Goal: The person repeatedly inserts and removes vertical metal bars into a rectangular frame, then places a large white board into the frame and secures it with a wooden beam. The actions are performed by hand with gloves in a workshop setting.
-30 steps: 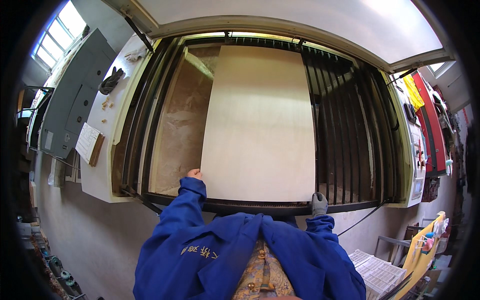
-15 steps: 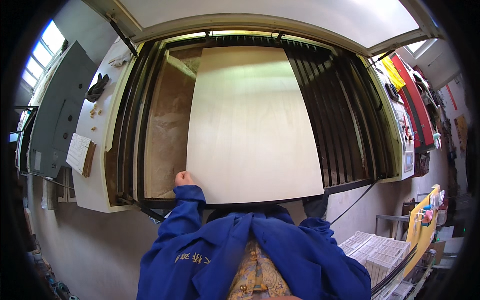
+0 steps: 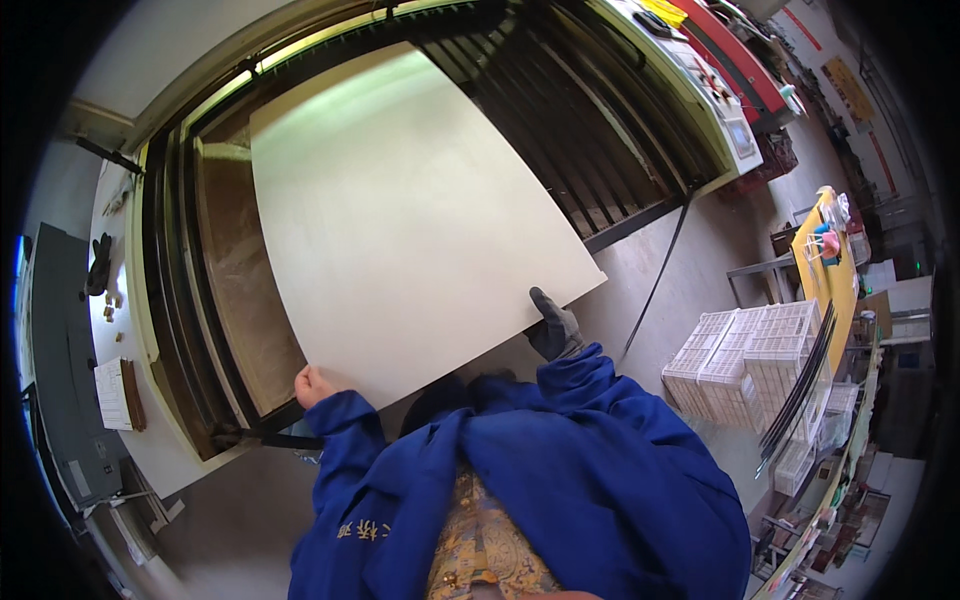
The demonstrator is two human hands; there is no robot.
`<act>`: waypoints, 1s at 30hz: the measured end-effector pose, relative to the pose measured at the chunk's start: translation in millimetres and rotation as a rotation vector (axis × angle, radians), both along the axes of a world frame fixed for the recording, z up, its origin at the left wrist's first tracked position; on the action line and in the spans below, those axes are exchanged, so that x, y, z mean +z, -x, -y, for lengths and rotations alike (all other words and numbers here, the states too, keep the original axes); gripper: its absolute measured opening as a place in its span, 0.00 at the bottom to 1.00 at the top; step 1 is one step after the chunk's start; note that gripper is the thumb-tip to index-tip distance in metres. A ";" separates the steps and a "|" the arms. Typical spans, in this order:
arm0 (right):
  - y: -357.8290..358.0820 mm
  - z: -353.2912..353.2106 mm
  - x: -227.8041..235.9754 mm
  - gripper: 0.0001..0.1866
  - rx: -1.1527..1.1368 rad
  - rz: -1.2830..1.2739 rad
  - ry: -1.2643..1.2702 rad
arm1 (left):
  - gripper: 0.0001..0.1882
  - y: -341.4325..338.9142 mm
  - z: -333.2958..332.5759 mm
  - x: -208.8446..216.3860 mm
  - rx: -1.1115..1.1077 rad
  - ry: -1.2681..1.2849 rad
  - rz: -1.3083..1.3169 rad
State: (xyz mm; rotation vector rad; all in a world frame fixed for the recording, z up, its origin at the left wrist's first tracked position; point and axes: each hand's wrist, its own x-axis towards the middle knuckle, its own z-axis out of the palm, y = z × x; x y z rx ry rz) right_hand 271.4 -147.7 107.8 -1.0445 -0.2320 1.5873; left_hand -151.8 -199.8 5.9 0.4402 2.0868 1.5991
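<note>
A large pale sheet of thin board (image 3: 410, 220), perhaps plywood, lies over the slatted bed (image 3: 590, 150) of a machine whose lid is raised. Its near edge sticks out past the machine's front frame, close to my body. My left hand (image 3: 312, 386), bare, is closed on the sheet's left edge by the near corner. A dark grey glove covers my right hand (image 3: 553, 328). Its thumb rests on top of the near edge toward the right corner, while the fingers are hidden underneath.
On the machine's left ledge lie a dark glove (image 3: 99, 264), small tan pieces and a paper-topped stack (image 3: 117, 394). White plastic crates (image 3: 745, 350) stand on the floor at right, beside a yellow board (image 3: 822, 240). A black cable (image 3: 657, 285) hangs off the machine's front.
My view has turned to the right. The sheet has come toward me over the front frame. My right hand, mostly hidden before, now shows gripping the near edge.
</note>
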 end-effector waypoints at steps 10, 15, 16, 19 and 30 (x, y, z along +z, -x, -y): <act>-159.7 106.3 60.8 0.19 -0.181 0.220 -0.279 | 0.05 -203.6 97.5 25.7 -0.043 -0.179 0.218; -262.5 186.1 90.3 0.16 -0.248 1.593 -0.756 | 0.09 -323.0 101.9 45.4 -0.293 -0.194 0.219; -274.4 198.1 97.9 0.16 -0.353 1.645 -0.774 | 0.09 -344.8 97.4 44.5 -0.333 -0.237 0.355; -294.3 222.8 118.8 0.16 -0.473 1.595 -0.803 | 0.13 -411.5 81.5 29.3 -0.517 -0.174 0.433; -282.6 254.7 173.0 0.15 -0.606 1.498 -0.700 | 0.42 -510.7 53.0 103.6 -1.260 -0.065 0.669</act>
